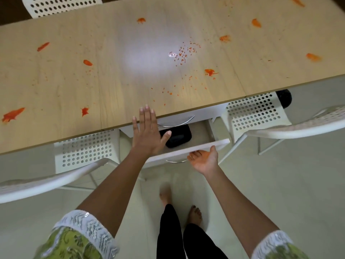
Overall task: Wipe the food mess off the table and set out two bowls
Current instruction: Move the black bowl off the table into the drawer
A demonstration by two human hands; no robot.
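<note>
The light wooden table [115, 58] is spattered with orange-red food smears [13, 114] and a scatter of small crumbs [183, 53]. Under its near edge a white drawer [186, 148] stands pulled out, with a black object [180, 136] lying inside. My left hand [149, 131] is flat with straight fingers, hovering over the drawer and the table edge. My right hand [204, 160] is palm up under the drawer's front, fingers hooked at its metal handle [175, 161]. No bowls are in view.
White perforated chairs stand at the near left [56, 174], the near right [261, 116] and the far left [61, 5]. A dark round object [283, 99] sits on the floor under the table's right side. My bare feet stand on the pale floor [280, 184].
</note>
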